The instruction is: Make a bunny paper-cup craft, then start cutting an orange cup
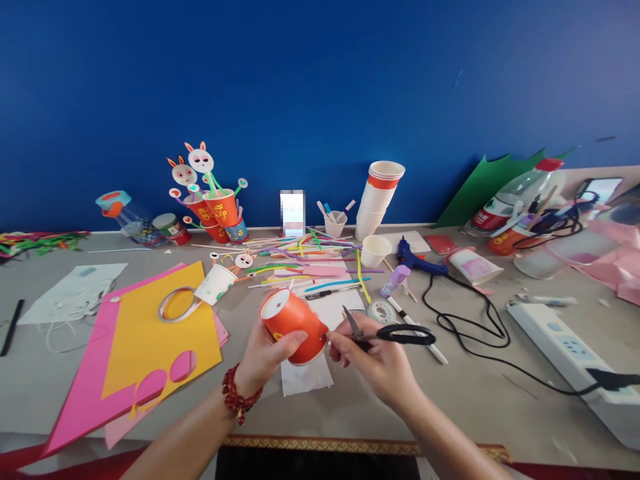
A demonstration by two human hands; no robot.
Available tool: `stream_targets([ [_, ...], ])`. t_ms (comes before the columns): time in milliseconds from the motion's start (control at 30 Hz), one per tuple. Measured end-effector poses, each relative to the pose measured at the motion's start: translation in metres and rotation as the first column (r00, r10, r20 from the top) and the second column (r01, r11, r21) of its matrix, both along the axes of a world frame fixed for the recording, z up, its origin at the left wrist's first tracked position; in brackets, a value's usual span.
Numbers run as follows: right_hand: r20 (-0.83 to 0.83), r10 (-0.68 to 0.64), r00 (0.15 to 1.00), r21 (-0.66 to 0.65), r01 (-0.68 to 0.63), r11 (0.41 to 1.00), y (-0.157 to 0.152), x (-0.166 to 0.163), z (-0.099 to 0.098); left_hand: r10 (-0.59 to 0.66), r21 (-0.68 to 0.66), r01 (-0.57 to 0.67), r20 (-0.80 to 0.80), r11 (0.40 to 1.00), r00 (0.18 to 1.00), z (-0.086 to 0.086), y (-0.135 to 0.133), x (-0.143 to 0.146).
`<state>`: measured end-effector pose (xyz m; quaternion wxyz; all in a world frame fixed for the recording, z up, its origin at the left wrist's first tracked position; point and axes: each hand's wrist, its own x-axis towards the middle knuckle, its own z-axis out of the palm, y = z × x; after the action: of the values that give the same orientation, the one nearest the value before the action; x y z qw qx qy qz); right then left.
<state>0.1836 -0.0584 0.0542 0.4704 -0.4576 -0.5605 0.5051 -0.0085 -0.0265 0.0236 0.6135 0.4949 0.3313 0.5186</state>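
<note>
My left hand (265, 353) grips an orange paper cup (293, 325) on its side, bottom turned up and left. A red bead bracelet (236, 396) circles that wrist. My right hand (380, 363) holds black-handled scissors (395, 333), their blades slightly apart and the tips close to the cup's rim. Both hands hover over a white paper sheet (306, 375) near the table's front edge.
Yellow and pink sheets (145, 347) with a tape ring lie at left. Behind are coloured straws (300, 257), a stack of cups (377, 197), bunny cup crafts (210, 200) and a blue glue gun (417, 262). Its black cord and a white power strip (565, 347) lie at right.
</note>
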Motion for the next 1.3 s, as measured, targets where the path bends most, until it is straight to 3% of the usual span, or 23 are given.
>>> stream_targets([
  [200, 0.037, -0.006, 0.999, -0.008, 0.007, 1.000, 0.000, -0.002, -0.006, 0.042, -0.039, -0.044, -0.042, 0.998, 0.998, -0.003, -0.001, 0.003],
  [367, 0.040, 0.010, 0.999, 0.005, -0.010, 1.000, 0.000, 0.002, -0.007, -0.002, -0.074, 0.001, -0.012, 0.997, 1.000, -0.004, 0.002, 0.002],
  [533, -0.002, 0.017, 1.000, 0.013, -0.017, 1.000, -0.001, 0.009, -0.002, 0.021, -0.114, -0.021, -0.002, 0.993, 1.000, 0.001, 0.003, -0.003],
  [733, 0.015, 0.033, 0.999, -0.003, -0.033, 0.999, 0.001, 0.005, -0.006, -0.041, -0.130, 0.044, 0.028, 0.991, 0.999, 0.011, 0.002, 0.004],
  [967, 0.276, 0.140, 0.951, 0.112, -0.177, 0.978, 0.002, 0.014, 0.001, -0.053, -0.207, 0.045, -0.030, 0.977, 0.998, 0.010, 0.002, 0.000],
  [1100, 0.376, 0.135, 0.917, 0.196, -0.221, 0.956, 0.003, 0.016, 0.005, -0.105, -0.208, 0.093, -0.049, 0.974, 0.993, 0.010, 0.002, 0.000],
  [1167, 0.302, 0.148, 0.942, 0.117, -0.191, 0.975, 0.002, 0.014, 0.004, -0.102, -0.158, 0.092, -0.060, 0.983, 0.993, 0.009, 0.002, -0.001],
  [1300, -0.009, 0.075, 0.997, -0.118, -0.076, 0.990, -0.001, 0.011, 0.000, -0.074, -0.026, 0.072, -0.072, 0.997, 0.995, 0.008, 0.002, -0.003],
])
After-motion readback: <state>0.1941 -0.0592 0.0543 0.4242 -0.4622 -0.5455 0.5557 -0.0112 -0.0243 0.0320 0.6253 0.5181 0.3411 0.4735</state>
